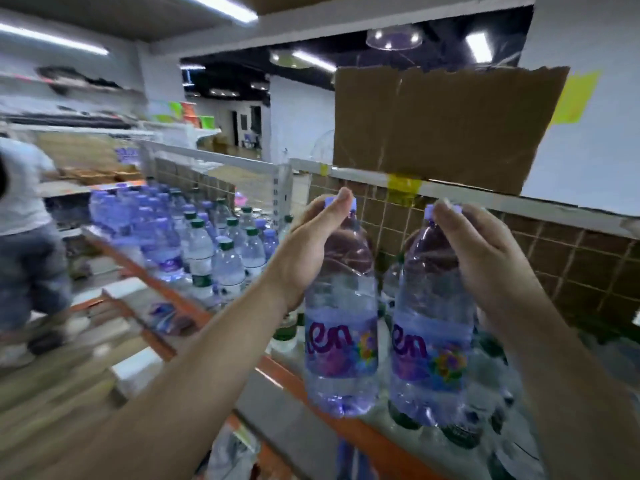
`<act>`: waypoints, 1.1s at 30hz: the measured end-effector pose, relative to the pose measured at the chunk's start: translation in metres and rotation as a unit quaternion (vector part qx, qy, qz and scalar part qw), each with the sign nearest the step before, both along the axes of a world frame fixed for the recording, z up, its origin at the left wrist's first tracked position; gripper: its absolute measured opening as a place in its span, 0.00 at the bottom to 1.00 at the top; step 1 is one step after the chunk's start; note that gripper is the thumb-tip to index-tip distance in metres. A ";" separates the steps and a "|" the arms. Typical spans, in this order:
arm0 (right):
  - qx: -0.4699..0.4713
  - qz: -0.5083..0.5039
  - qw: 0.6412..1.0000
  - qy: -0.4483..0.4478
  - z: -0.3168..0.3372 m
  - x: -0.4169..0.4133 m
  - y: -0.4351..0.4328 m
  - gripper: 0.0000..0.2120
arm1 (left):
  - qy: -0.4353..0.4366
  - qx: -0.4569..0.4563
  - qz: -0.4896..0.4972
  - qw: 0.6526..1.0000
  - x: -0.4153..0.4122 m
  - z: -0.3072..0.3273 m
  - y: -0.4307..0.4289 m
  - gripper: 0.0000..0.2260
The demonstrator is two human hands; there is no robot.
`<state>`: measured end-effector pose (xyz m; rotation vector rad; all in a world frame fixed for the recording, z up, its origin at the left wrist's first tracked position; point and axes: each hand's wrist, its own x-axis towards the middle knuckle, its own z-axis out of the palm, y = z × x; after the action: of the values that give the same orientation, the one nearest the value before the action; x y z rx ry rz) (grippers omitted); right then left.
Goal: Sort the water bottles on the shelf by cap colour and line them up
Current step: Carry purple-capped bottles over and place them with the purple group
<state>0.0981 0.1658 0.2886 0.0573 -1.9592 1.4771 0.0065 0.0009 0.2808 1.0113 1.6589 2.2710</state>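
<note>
So you've got one water bottle in each hand here. Your left hand (311, 244) is curled round the neck of the left bottle (341, 341), with the thumb tip up against its purple cap (353, 204). Your right hand (481, 258) is clamped the same way on the neck of the right bottle (433, 348), fingertips right at its cap (429, 211), also purple. Both bottles hang upright, side by side, purple labels facing you. They're really close together, but I can't tell if they actually touch.

They're held up in front of the shelf (381, 441), with its orange front edge running under them. At 9 o'clock from your left hand, a big bunch of bottles is standing on that shelf: the green-capped bottles (227, 244) are nearer to you and the purple-capped bottles (138, 216) are further along at 9 to 10 o'clock. There's more stuff lower down around 6 o'clock of the right bottle, too blurry to call.

Up at 12 o'clock a torn cardboard sheet (443, 129) sits on the white rail, with yellow tape (403, 185) just below it. Way over at 9 o'clock is another person (24, 216) in a white top and jeans
</note>
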 end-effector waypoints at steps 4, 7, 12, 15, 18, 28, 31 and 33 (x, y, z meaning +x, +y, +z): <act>-0.026 0.063 0.997 -0.024 -0.037 -0.046 -0.065 0.26 | -0.042 0.003 0.056 0.998 -0.026 -0.036 -0.077 0.13; -0.041 0.106 0.992 -0.048 -0.065 -0.083 -0.122 0.27 | -0.067 -0.007 0.116 0.991 -0.053 -0.063 -0.137 0.14; -0.073 0.126 0.984 -0.102 -0.121 -0.143 -0.213 0.22 | -0.096 -0.032 0.153 0.983 -0.099 -0.110 -0.229 0.18; -0.096 0.136 0.978 -0.127 -0.148 -0.173 -0.258 0.17 | -0.119 -0.035 0.168 0.978 -0.122 -0.132 -0.275 0.13; -0.103 0.142 0.974 -0.144 -0.167 -0.205 -0.293 0.14 | -0.136 -0.044 0.195 0.970 -0.150 -0.154 -0.312 0.13; -0.101 0.152 0.969 -0.166 -0.205 -0.340 -0.371 0.11 | -0.170 -0.054 0.196 0.964 -0.283 -0.210 -0.377 0.18; -0.096 0.168 0.970 -0.146 -0.206 -0.398 -0.390 0.10 | -0.174 -0.052 0.205 0.962 -0.341 -0.209 -0.389 0.16; -0.080 0.171 0.972 -0.136 -0.201 -0.441 -0.401 0.10 | -0.164 -0.055 0.224 0.959 -0.382 -0.198 -0.396 0.12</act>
<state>-0.3427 -0.2357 0.0879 0.1339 -2.1135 1.9526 -0.3752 -0.3948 0.0823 0.2210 1.9797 2.3965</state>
